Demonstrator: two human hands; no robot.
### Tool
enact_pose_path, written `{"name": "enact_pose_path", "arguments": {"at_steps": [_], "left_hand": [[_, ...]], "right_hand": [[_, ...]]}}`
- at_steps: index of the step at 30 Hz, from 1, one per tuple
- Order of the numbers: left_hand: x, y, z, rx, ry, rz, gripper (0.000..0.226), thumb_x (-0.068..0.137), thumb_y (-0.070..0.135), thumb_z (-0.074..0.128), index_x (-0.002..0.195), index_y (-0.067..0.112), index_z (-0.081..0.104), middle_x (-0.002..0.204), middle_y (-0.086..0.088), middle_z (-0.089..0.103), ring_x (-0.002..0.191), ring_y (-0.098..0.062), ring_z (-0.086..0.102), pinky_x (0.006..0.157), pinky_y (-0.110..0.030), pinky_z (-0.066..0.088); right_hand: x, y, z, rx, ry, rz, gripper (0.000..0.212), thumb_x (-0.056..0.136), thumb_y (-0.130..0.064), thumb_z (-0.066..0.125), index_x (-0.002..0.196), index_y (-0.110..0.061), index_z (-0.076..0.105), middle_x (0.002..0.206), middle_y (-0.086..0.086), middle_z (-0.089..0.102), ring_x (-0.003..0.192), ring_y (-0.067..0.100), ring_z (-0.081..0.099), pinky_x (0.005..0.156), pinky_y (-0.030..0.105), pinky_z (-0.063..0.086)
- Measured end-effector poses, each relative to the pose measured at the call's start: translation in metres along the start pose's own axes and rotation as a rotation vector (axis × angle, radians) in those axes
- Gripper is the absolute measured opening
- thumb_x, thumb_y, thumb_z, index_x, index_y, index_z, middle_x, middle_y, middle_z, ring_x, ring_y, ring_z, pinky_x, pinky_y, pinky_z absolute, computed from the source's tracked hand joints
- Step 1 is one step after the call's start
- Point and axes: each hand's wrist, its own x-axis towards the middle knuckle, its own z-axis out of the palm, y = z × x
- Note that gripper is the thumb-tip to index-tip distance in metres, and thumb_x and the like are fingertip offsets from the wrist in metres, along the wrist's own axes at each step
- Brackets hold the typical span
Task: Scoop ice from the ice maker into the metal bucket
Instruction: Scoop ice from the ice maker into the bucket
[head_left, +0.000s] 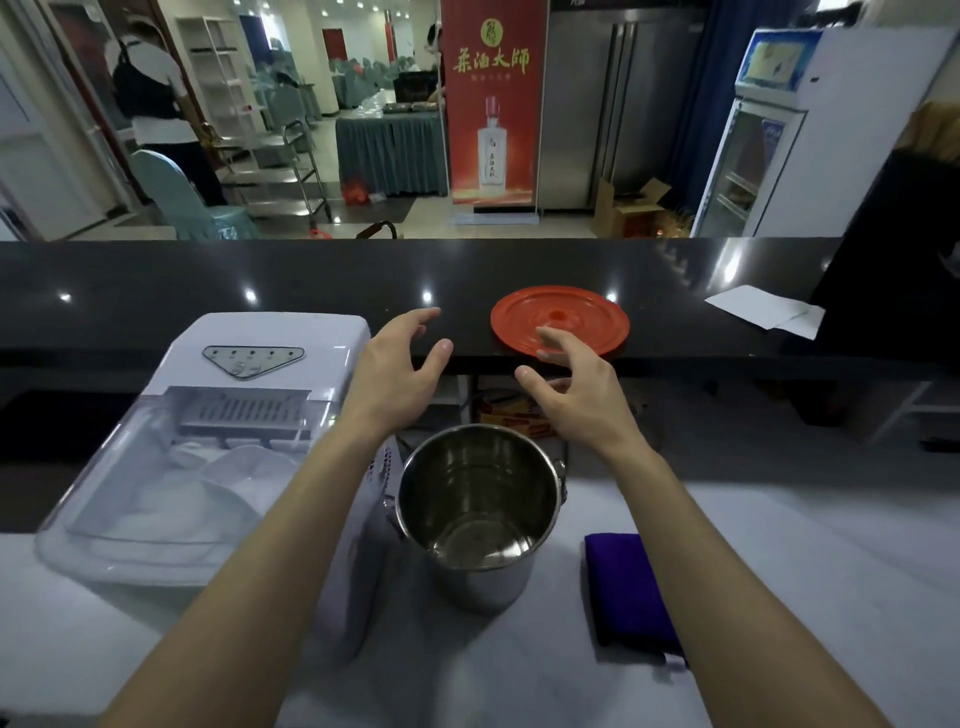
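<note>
Forearms nearest; left hand and right hand apart, fingers loose, holding nothing. At 9 o'clock: ice maker, ice under its clear lid. Centre: metal bucket, empty. Risk: a right-arm reach toward 9 could clip and tip it. No scoop visible.

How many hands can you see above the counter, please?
2. The left hand is open beside the ice maker; the right hand is open beyond the metal bucket, near the red disc. Neither holds anything.

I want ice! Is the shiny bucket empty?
Empty. The metal bucket stands upright, and its bare shiny bottom shows, with nothing inside.
</note>
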Motion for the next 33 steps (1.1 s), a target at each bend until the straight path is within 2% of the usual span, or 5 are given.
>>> {"name": "enact_pose_path", "arguments": {"at_steps": [10, 14, 25, 29, 33], "left_hand": [[-0.047, -0.052, -0.103, 0.008, -0.002, 0.157, 0.041, 0.106, 0.032, 0.066, 0.145, 0.021, 0.063, 0.142, 0.007, 0.067, 0.127, -0.009, 0.061, 0.104, -0.024, 0.050], [-0.069, -0.080, -0.138, 0.009, -0.023, 0.145, 0.041, 0.106, 0.030, 0.067, 0.146, 0.020, 0.064, 0.142, 0.005, 0.067, 0.127, -0.012, 0.061, 0.112, -0.037, 0.050], [-0.118, -0.167, -0.183, 0.221, 0.095, 0.103, 0.042, 0.101, 0.038, 0.070, 0.140, 0.023, 0.066, 0.159, 0.001, 0.052, 0.149, -0.021, 0.043, 0.126, -0.048, 0.036], [-0.125, -0.180, -0.183, 0.258, 0.080, 0.049, 0.043, 0.103, 0.050, 0.062, 0.141, 0.030, 0.064, 0.166, 0.001, 0.045, 0.154, -0.021, 0.037, 0.126, -0.048, 0.035], [-0.128, -0.180, -0.181, 0.217, 0.119, 0.017, 0.043, 0.102, 0.047, 0.061, 0.140, 0.029, 0.067, 0.161, 0.000, 0.051, 0.151, -0.021, 0.040, 0.123, -0.047, 0.041]], "right_hand": [[-0.069, -0.075, 0.089, 0.006, 0.077, 0.038, 0.057, 0.097, -0.038, 0.075, 0.149, -0.022, 0.057, 0.143, -0.010, 0.063, 0.127, -0.001, 0.061, 0.098, 0.027, 0.058], [-0.097, -0.095, 0.128, -0.029, 0.077, 0.071, 0.055, 0.097, -0.038, 0.075, 0.146, -0.021, 0.060, 0.139, -0.005, 0.066, 0.124, 0.001, 0.062, 0.101, 0.032, 0.058], [-0.132, -0.138, 0.184, 0.020, -0.172, 0.193, 0.077, 0.091, -0.066, 0.071, 0.155, -0.039, 0.039, 0.132, -0.036, 0.055, 0.109, -0.021, 0.055, 0.090, 0.011, 0.042], [-0.133, -0.143, 0.197, 0.057, -0.158, 0.177, 0.068, 0.089, -0.070, 0.070, 0.147, -0.052, 0.040, 0.139, -0.024, 0.059, 0.127, 0.003, 0.058, 0.107, 0.041, 0.051], [-0.133, -0.144, 0.203, 0.018, -0.127, 0.150, 0.067, 0.093, -0.065, 0.066, 0.151, -0.050, 0.037, 0.141, -0.021, 0.059, 0.131, 0.009, 0.057, 0.108, 0.047, 0.049]]}}
